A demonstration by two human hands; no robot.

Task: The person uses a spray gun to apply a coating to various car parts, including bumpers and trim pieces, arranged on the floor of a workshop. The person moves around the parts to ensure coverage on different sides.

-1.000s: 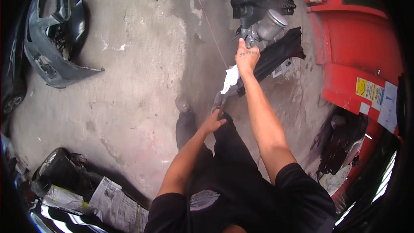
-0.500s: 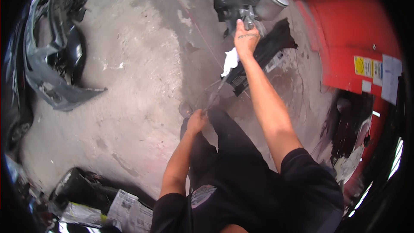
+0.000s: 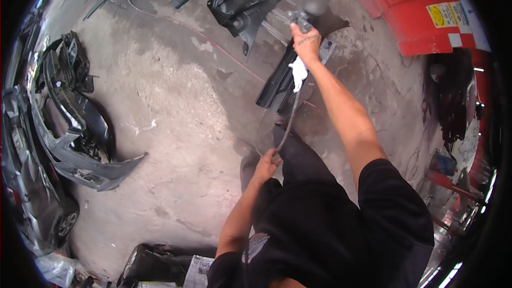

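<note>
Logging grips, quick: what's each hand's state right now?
Left hand: closed, holding the hose.
Right hand: closed, holding the spray gun.

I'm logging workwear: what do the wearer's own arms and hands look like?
The left hand and right hand are ungloved, the forearms bare. A row of small marks, apparently a tattoo, crosses the right hand's back. Short black fabric sleeves end near the elbows.

Your fisheye head cam sits above and behind the spray gun [image 3: 314, 6], pretty close, aimed down at the floor [image 3: 176, 101] around it.
</note>
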